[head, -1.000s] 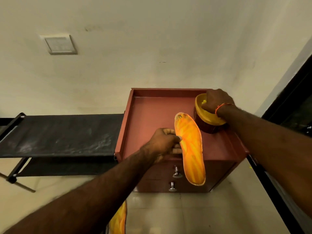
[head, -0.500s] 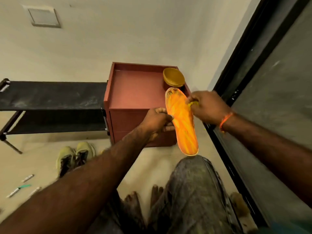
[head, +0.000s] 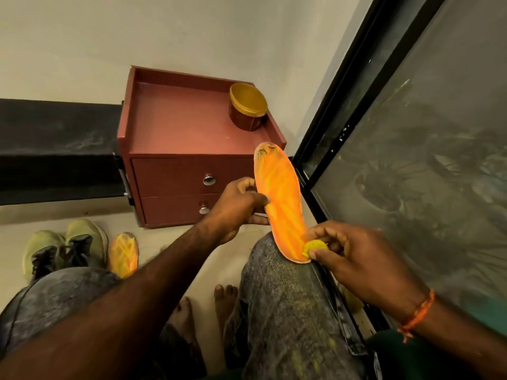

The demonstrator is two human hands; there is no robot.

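Orange and streaked with yellow, the insole (head: 278, 198) stands nearly on end in the air, its worn upper tip level with the cabinet's front edge and its lower end over the person's right knee (head: 288, 311); whether it touches the knee I cannot tell. The left hand (head: 236, 207) pinches its left edge about midway along, thumb on the face and fingers behind. The right hand (head: 354, 253) has thumb and fingertips closed on a small yellow wad (head: 315, 246), pressed against the lower end of the insole.

The insole looks thin, light and bendy, likely to flop if held by a tip alone, so the mid-edge pinch seems the sound place to hold it. Its coated face may be tacky or slick, so fingers are better kept to the rim and the back.

A brown jar (head: 248, 106) stands at the back right corner of the red drawer cabinet (head: 175, 127). Its top looks open and yellow inside, but how much it holds cannot be told. On the floor (head: 170, 242) to the left lies a second insole (head: 123, 255), just beside a pair of greenish shoes (head: 65, 248)
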